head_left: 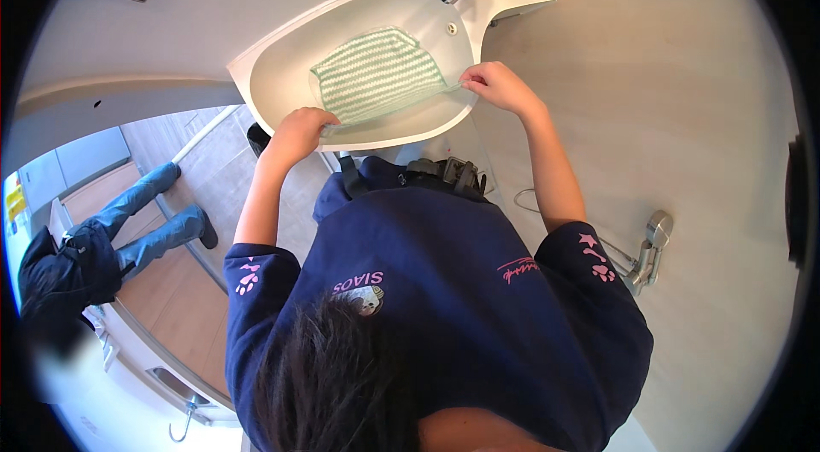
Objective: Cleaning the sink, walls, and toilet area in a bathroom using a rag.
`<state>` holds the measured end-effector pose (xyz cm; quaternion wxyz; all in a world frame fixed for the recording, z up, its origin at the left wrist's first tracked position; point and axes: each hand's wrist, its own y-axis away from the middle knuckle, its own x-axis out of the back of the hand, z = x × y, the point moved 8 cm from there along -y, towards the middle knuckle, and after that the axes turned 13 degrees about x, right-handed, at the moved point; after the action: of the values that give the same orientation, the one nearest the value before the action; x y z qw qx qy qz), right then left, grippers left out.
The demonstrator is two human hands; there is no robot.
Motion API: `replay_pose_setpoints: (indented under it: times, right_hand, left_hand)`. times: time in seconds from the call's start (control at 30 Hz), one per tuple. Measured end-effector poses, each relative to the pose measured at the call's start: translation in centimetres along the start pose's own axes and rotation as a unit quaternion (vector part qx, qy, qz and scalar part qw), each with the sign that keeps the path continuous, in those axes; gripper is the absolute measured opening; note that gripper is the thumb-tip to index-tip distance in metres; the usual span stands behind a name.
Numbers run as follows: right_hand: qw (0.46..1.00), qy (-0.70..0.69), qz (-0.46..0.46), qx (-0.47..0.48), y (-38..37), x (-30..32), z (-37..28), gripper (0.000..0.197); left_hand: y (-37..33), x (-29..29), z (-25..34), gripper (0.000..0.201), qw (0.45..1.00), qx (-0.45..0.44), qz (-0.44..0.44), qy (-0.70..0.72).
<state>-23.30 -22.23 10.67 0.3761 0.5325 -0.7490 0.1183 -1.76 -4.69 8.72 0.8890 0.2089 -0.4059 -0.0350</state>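
Holding green-striped cloth (380, 72): left hand (299, 134), right hand (506, 89)

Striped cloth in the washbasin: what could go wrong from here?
The green-and-white striped cloth could slip free: the left hand and right hand seem to pinch only its near corners.
Those corners sit close to the near rim of the washbasin, so a pull toward the body might drag the cloth over it.
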Motion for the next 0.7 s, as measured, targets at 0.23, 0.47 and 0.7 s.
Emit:
replay_pose_setpoints:
  times: [0.23,0.47,0.7]
  right_hand:
    - [0.995,0.092,0.034,-0.035,-4.7,0.3,2.7,0.017]
    - [0.977,0.146,0.153,-0.038,-7.0,-1.6,1.7,0.023]
    - [0.925,0.371,-0.080,0.017,-7.2,-10.3,3.4,0.015]
  left_hand:
    - [-2.9,2.1,-2.4,0.026,0.994,-0.004,0.113,-0.007]
    - [-5.6,3.9,-0.7,0.015,0.959,-0.012,0.267,-0.093]
    - [-8.9,-6.6,-6.8,0.011,0.963,0.049,0.051,-0.261]
